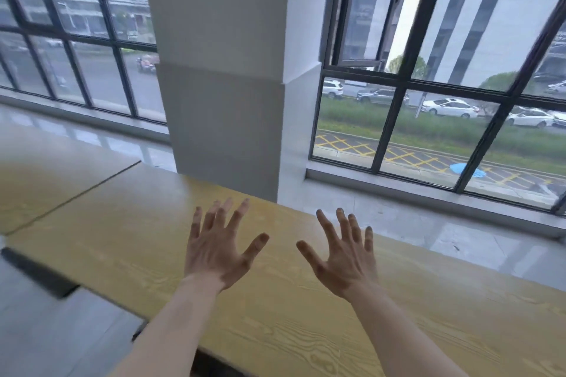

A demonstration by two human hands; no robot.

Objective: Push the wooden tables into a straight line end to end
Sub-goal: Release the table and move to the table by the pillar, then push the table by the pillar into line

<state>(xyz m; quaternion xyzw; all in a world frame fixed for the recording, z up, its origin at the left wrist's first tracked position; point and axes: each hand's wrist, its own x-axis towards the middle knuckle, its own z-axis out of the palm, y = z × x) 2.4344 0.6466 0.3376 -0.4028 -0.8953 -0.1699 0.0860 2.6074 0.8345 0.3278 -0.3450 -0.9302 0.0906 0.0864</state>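
A long yellow wood-grain table [128, 242] runs from the lower right to the middle left. A second wooden table [46, 180] lies at the far left, its end meeting the first along a thin dark seam. My left hand [219, 249] and my right hand [344, 257] hover side by side above the near table, palms down, fingers spread wide, holding nothing. Whether they touch the tabletop I cannot tell.
A thick white pillar [223, 86] stands just behind the near table's far edge. Tall black-framed windows [428, 107] line the wall on both sides. Glossy grey floor [428, 239] runs between table and wall. A dark table foot [36, 272] shows at lower left.
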